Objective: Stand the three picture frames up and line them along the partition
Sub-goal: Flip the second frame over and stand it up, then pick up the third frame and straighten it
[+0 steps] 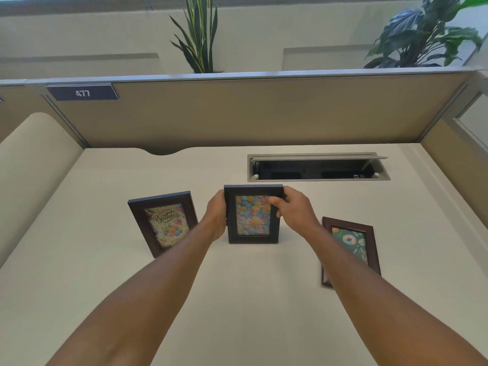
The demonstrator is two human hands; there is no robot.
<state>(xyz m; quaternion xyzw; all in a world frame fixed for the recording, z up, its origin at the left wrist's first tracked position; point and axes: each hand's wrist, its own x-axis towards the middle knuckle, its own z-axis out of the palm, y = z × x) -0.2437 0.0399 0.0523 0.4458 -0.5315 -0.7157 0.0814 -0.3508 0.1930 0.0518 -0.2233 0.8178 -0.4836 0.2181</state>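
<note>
Head view: both hands, left [216,215] and right [295,210], closing on the flower frame [253,215], holding it up mid-desk [237,299]. Birthday frame [165,223] and donut frame [348,247] seemingly lying flat, waiting. Partition [250,114] well behind.

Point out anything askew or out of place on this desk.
The donut frame on the right lies flat, turned at an angle, far from the partition. The birthday frame is skewed too. Both hands hold the flower frame upright. The cable hatch is open.
</note>
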